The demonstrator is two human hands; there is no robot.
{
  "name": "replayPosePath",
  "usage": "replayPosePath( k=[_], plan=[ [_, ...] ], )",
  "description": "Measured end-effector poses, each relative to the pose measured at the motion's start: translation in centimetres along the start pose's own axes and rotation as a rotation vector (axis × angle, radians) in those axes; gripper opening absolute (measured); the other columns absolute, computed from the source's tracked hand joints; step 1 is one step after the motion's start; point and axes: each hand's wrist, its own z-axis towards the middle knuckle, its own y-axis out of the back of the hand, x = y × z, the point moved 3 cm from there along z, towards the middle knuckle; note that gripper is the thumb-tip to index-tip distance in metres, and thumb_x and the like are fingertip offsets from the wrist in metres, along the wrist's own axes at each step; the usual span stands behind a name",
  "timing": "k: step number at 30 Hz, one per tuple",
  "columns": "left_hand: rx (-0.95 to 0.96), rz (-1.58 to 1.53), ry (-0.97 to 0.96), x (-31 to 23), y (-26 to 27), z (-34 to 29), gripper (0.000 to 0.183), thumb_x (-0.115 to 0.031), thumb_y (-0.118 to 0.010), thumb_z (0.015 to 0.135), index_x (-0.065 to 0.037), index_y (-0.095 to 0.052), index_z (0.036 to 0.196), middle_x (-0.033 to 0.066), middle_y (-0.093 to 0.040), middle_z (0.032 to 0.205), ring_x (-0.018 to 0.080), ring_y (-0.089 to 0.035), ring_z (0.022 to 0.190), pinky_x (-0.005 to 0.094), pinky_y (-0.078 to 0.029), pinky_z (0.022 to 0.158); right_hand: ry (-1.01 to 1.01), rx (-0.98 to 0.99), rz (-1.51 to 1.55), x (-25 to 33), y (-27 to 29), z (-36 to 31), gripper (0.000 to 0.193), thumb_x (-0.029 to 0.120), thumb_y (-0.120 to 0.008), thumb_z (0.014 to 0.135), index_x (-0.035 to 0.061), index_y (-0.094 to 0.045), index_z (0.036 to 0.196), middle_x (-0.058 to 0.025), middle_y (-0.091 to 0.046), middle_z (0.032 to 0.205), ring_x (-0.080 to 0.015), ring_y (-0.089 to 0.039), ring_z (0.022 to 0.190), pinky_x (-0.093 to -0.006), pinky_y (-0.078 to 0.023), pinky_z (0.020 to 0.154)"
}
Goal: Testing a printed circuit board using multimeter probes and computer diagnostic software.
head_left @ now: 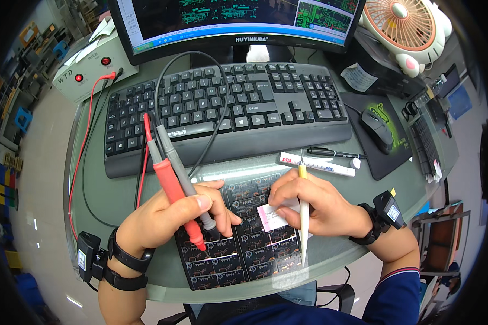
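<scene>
My left hand (165, 216) is closed around two test probes, a red probe (169, 179) and a grey probe (178, 160). Their tips point down at a panel of black circuit boards (218, 265), printed with white and orange traces; contact cannot be made out. Over the panel's right side, my right hand (328, 206) pinches a small pink-and-white paper label (271, 218). A slim white pen-like tool (304, 235) with a yellow band also sits in that hand, its thin end pointing away from me.
Behind the panel lies a black keyboard (217, 130), below a monitor (238, 43). A white marker (320, 164) and black pen (331, 152) lie near the mouse (377, 130). Probe leads loop over the keyboard toward a metal box (89, 67). A fan (404, 27) stands at back right.
</scene>
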Motion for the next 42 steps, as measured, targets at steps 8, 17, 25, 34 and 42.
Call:
replayPosePath(
  k=[8,17,25,34,42],
  plan=[
    [-0.020,-0.033,0.008,0.12,-0.11,-0.12,0.046,-0.031,-0.037,0.099,0.001,-0.066,0.083,0.0140,-0.071,0.087,0.0315,-0.068,0.102,0.0450,-0.021,0.116,-0.012,0.006,-0.001,0.02,0.06,0.13,0.024,-0.004,-0.067,0.081,0.0033,-0.058,0.102,-0.0106,-0.061,0.096,-0.0286,-0.062,0.088,-0.0372,-0.050,0.078],
    [0.013,0.039,0.003,-0.19,-0.05,-0.03,0.045,-0.031,-0.037,0.099,-0.002,-0.067,0.083,0.0113,-0.071,0.087,0.0295,-0.068,0.103,0.0476,-0.016,0.119,0.001,-0.005,0.008,-0.07,0.07,0.01,0.026,-0.007,-0.064,0.079,0.0032,-0.059,0.103,-0.0112,-0.063,0.096,-0.0276,-0.063,0.088,-0.0360,-0.051,0.078],
    [0.027,0.055,0.000,-0.28,-0.09,0.00,0.044,-0.030,-0.036,0.099,-0.003,-0.066,0.084,0.0103,-0.071,0.087,0.0293,-0.068,0.104,0.0481,-0.016,0.119,-0.001,0.008,0.058,-0.12,0.34,-0.16,0.033,-0.012,-0.062,0.075,0.0036,-0.059,0.104,-0.0107,-0.064,0.098,-0.0290,-0.063,0.093,-0.0383,-0.052,0.080],
    [0.036,0.059,-0.001,0.01,0.04,0.05,0.043,-0.030,-0.035,0.099,-0.002,-0.066,0.084,0.0104,-0.072,0.088,0.0300,-0.068,0.104,0.0483,-0.018,0.118,-0.007,0.012,0.081,-0.16,0.56,-0.22,0.031,-0.012,-0.061,0.077,0.0037,-0.058,0.104,-0.0102,-0.063,0.097,-0.0289,-0.062,0.092,-0.0386,-0.050,0.080],
    [0.038,0.071,-0.010,0.10,0.04,0.06,0.044,-0.030,-0.035,0.099,-0.002,-0.066,0.084,0.0106,-0.072,0.088,0.0303,-0.068,0.104,0.0477,-0.018,0.118,-0.007,0.020,0.072,-0.25,0.55,-0.14,0.030,-0.012,-0.061,0.076,0.0029,-0.057,0.102,-0.0102,-0.062,0.096,-0.0282,-0.061,0.089,-0.0379,-0.050,0.078]
  ],
)
